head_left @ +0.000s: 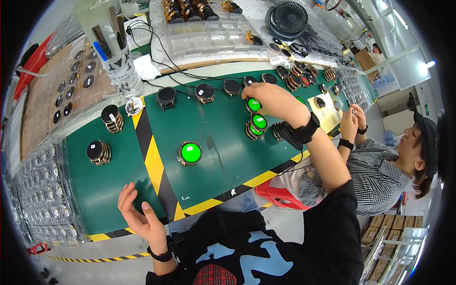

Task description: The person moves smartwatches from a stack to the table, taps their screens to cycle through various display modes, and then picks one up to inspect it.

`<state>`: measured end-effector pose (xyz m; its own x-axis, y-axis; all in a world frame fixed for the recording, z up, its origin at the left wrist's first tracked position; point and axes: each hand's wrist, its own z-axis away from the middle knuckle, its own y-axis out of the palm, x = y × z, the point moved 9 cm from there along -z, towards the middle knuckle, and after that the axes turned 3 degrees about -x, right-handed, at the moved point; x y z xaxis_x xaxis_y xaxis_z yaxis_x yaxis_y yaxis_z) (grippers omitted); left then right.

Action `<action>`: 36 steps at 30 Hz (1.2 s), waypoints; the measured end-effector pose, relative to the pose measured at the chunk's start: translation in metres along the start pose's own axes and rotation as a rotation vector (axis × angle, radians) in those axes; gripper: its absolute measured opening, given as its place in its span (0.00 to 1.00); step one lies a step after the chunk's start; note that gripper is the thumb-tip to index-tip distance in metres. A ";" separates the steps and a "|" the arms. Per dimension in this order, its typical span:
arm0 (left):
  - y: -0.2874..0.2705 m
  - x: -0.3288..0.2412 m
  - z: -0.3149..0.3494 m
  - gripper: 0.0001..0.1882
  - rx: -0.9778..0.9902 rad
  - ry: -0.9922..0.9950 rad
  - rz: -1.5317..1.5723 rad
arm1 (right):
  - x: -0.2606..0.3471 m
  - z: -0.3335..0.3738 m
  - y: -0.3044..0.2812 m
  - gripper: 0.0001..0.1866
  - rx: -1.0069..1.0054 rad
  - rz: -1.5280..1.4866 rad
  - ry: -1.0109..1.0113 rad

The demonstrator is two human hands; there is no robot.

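My left hand (141, 216) is raised over the table's near edge with fingers spread, holding nothing. My right hand (275, 100) reaches across to the far side, its fingers curled round the edge of a round watch case (254, 105) with a lit green screen. Just nearer stands a stack of watch cases (258, 122), the top ones also lit green. A single green-lit watch case (191, 152) lies on the green mat between my hands. Dark-screened watch cases (205, 93) line the far side of the mat, some with cables behind them. My right thumb is mostly hidden.
Stacks of dark watch cases (99, 151) stand on the left. Clear plastic trays (45, 199) lie at the far left edge. A pen holder (121, 71), loose cables and a black fan (288, 20) are at the back. A co-worker (375, 166) works at the right, beside a red stool (280, 195).
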<state>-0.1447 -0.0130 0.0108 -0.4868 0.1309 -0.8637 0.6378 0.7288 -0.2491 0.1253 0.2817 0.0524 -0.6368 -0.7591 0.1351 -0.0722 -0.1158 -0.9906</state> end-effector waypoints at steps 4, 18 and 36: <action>0.000 0.000 0.000 0.18 -0.003 0.000 0.000 | -0.003 0.000 0.004 0.23 0.053 0.019 -0.004; 0.002 -0.006 -0.001 0.15 0.028 0.033 -0.012 | 0.009 0.004 -0.026 0.23 0.042 0.064 0.003; 0.001 -0.003 0.000 0.16 0.005 0.034 0.007 | 0.043 0.035 -0.025 0.24 0.190 -0.135 0.017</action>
<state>-0.1426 -0.0120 0.0131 -0.5019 0.1586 -0.8503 0.6440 0.7247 -0.2450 0.1262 0.2293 0.0840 -0.6442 -0.7176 0.2647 -0.0134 -0.3354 -0.9420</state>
